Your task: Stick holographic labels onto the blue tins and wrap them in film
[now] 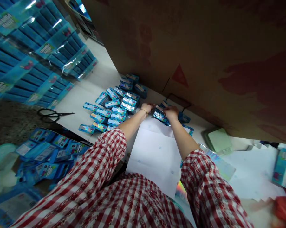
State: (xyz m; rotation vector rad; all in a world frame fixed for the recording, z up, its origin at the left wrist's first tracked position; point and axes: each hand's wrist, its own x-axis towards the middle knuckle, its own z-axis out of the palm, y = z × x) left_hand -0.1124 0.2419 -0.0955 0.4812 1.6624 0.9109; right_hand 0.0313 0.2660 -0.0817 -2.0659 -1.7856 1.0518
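Both of my arms, in red-and-white checked sleeves, reach forward over a white sheet of paper point(154, 152) on the table. My left hand point(147, 107) and my right hand point(171, 112) meet at a small blue foil packet point(160, 116), fingers closed on it from either side. More blue packets point(184, 118) lie just behind my right hand. To the left of my hands, several small blue packets point(114, 107) are laid out in neat rows.
A large cardboard box point(204, 57) looms over the table's far side. Black scissors point(53, 114) lie at the left edge. Big blue display packs point(35, 53) are stacked at far left; a box of blue cartons point(45, 152) sits below. A green pad point(217, 140) lies right.
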